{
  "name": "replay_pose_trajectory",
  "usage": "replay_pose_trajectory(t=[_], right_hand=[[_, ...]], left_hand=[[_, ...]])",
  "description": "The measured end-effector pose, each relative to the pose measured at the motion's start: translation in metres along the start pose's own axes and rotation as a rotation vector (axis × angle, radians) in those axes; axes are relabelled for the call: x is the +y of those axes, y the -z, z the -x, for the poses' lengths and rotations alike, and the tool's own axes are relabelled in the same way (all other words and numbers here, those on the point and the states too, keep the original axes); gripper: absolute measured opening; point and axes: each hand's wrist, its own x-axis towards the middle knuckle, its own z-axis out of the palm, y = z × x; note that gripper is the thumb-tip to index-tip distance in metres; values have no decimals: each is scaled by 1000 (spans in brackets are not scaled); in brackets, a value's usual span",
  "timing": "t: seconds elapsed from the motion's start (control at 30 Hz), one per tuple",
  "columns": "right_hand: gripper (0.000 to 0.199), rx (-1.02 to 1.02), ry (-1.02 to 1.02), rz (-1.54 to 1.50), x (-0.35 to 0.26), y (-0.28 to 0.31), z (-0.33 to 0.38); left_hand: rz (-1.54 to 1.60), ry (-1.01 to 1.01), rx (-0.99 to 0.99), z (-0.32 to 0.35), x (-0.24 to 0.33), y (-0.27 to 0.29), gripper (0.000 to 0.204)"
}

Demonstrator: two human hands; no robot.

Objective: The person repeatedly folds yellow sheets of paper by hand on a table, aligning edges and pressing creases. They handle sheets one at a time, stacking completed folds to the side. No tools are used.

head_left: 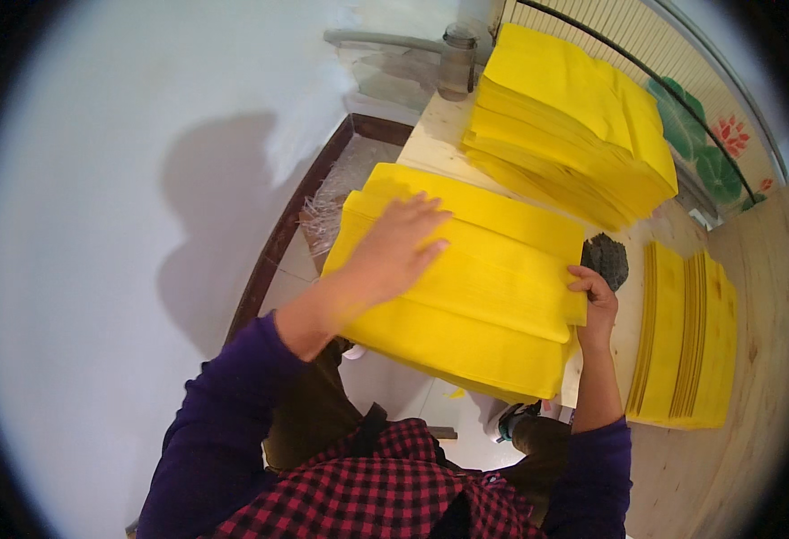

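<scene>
A thick stack of yellow paper sheets (493, 296), folded in steps, hangs over the near edge of a pale wooden table (758, 296). My left hand (396, 247) lies flat on top of the stack near its far left corner, fingers spread. My right hand (597, 301) grips the stack's right edge, thumb on top and fingers curled under.
A taller pile of yellow sheets (574, 117) sits at the table's far end, and a fanned flat pile (687, 337) lies to the right. A dark grey stone-like lump (607, 258) rests between them. A glass jar (457, 61) stands by the white wall.
</scene>
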Motion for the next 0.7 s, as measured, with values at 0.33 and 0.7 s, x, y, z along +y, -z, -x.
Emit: replay_pose_trajectory(t=[0.33,0.7], right_hand=[[10,-16,137,140,-2,0,4],[4,-60,101,-1,3,-1,12]], left_hand=[[-288,158,-187,-16,37,-49,57],[-287,165,-165,-9,36,-55,54]])
